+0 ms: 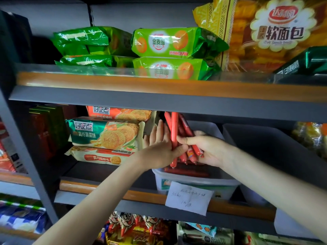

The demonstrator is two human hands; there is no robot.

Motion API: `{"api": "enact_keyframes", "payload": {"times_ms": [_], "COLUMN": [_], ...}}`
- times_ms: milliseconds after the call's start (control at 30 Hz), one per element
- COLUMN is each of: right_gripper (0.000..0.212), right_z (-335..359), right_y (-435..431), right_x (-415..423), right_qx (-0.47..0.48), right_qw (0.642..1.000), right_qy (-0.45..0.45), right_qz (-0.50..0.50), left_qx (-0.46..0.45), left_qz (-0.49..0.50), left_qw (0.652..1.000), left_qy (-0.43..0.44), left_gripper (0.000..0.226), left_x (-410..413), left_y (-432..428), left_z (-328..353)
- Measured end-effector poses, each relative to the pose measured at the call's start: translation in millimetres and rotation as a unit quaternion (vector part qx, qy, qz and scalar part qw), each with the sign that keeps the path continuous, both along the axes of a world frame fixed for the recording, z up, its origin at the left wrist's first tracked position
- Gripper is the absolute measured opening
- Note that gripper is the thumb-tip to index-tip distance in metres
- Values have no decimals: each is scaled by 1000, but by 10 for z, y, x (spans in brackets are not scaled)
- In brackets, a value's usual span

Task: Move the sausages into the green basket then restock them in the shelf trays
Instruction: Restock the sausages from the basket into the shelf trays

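Note:
A bundle of several red sausages (pixel 174 128) stands nearly upright over a pale plastic shelf tray (pixel 194 183) on the middle shelf. My right hand (pixel 208 149) grips the bundle from the right, fingers curled round its lower half. My left hand (pixel 161 147) lies against the bundle's left side with fingers straight and the thumb pressing across the front. More dark red sausages (pixel 185 171) lie flat in the tray below. The green basket is not in view.
A grey tray (pixel 265 144) sits to the right of the sausage tray. Biscuit packs (pixel 104 133) are stacked just left of my left hand. A paper price note (pixel 188 198) hangs on the tray front. The upper shelf edge (pixel 159 101) is close above the sausage tips.

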State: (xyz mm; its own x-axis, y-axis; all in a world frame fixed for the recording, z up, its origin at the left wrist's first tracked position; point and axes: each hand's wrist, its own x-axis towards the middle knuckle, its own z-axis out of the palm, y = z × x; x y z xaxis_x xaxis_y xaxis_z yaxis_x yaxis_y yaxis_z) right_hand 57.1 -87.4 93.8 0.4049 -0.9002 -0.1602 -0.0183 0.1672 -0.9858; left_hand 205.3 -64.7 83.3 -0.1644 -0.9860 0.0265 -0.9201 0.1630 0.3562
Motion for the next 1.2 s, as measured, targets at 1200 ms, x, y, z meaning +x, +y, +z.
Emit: {"api": "enact_keyframes", "payload": {"times_ms": [1200], "right_gripper": [51], "right_z": [-464], "right_y": [-549], "right_x": [-218], "right_qx": [-326], "right_qw": [709], "right_qy": [594], "right_qz": [197], "left_qx": [-144], "left_qz": [-150], "left_qw": [976], "left_qy": [58], "left_gripper": [96], "left_x": [616], "left_y": [-131], "left_z": [-592]}}
